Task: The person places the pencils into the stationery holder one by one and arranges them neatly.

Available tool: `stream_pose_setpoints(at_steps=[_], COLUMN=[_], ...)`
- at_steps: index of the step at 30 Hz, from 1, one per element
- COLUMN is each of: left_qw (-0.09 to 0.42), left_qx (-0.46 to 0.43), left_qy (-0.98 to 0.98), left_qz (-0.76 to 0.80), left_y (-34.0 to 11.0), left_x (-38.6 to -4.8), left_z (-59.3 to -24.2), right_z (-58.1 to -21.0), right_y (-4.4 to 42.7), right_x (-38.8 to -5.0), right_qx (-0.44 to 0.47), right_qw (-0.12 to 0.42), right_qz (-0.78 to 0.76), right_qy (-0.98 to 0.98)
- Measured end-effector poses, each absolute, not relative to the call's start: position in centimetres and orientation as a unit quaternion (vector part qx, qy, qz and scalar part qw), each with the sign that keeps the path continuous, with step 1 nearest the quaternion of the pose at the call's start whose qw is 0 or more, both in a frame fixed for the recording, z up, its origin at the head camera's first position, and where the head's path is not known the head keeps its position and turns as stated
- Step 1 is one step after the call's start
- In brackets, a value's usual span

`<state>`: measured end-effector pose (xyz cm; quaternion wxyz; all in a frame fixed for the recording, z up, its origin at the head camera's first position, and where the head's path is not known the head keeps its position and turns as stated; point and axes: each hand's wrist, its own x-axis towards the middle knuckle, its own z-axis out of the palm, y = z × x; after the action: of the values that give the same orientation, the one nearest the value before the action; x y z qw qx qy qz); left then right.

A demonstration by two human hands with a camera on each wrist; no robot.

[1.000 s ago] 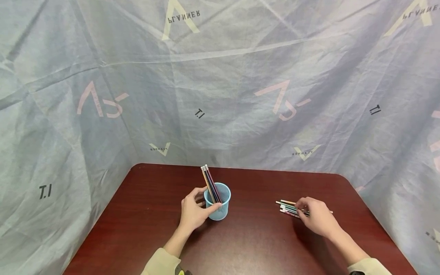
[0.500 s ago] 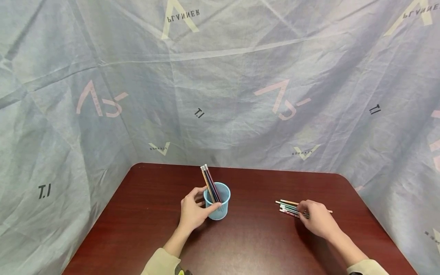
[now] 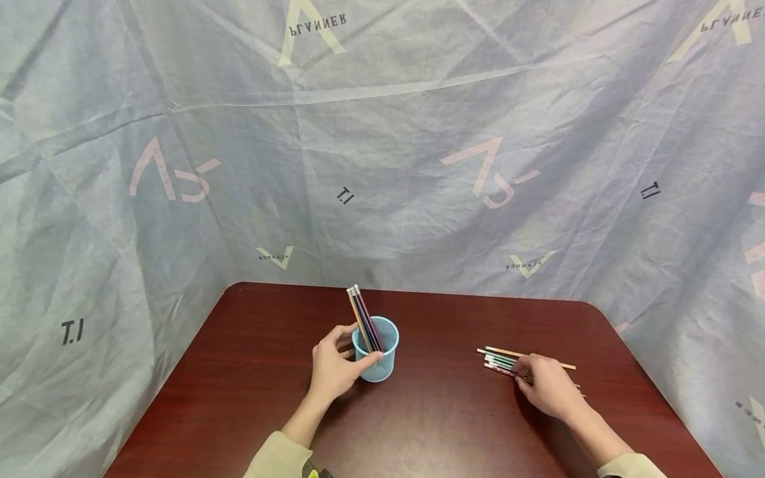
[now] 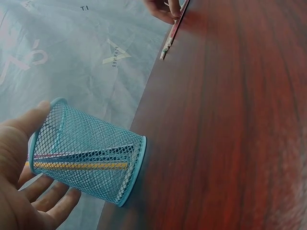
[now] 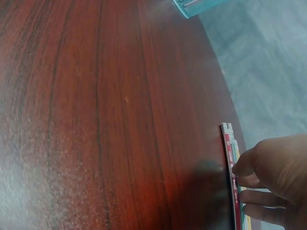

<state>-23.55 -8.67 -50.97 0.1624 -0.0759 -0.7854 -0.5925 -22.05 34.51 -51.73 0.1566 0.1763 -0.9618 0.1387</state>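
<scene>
My left hand [image 3: 335, 365] grips a light blue mesh pencil cup [image 3: 376, 368], thumb at the near rim and other fingers behind it. Several pencils [image 3: 366, 318] with white erasers lean left inside the upright cup, which the left wrist view shows from the side. To the right, my right hand [image 3: 548, 385] is at a small group of pencils [image 3: 499, 362] lying on the table. Thumb and fingers pinch at the near side of the group, by a red patterned pencil [image 5: 230, 158]. The hand hides the pencils' middles. A yellow pencil [image 3: 564, 366] lies at the far side.
Everything stands on a dark red wood-grain table [image 3: 436, 411] with rounded far corners. A grey printed cloth [image 3: 394, 166] hangs behind the table and at both sides. Bare tabletop lies between the cup and the loose pencils.
My right hand has shifted slightly toward me, from the middle of the pencils to their near side, uncovering more of the yellow pencil. My left hand and the cup stay in place.
</scene>
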Motion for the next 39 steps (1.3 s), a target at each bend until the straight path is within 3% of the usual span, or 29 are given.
stream_pose_setpoints(at_steps=[24,28,34,39], left_qw=[0.164,0.164,0.166,0.169], left_qx=[-0.069,-0.071,-0.074,-0.075], left_qy=[-0.786,-0.784,-0.784,-0.784], left_qz=[-0.592,-0.594,-0.594,-0.592], left_y=[-8.6,-8.6,-8.7,-8.7], left_x=[-23.7,-23.6,-23.7,-23.7], left_z=[-51.1,-51.1,-51.1,-51.1], right_z=[-51.9,-51.6,-50.3,-48.9], right_y=[34.2,34.1,33.7,33.3], right_x=[-21.8,-21.9,-22.4,-22.7], right_qx=[0.158,0.173,0.217,0.219], right_qw=[0.109,0.134,0.215,0.229], right_qz=[0.15,0.144,0.149,0.157], right_qy=[-0.97,-0.965,-0.941,-0.936])
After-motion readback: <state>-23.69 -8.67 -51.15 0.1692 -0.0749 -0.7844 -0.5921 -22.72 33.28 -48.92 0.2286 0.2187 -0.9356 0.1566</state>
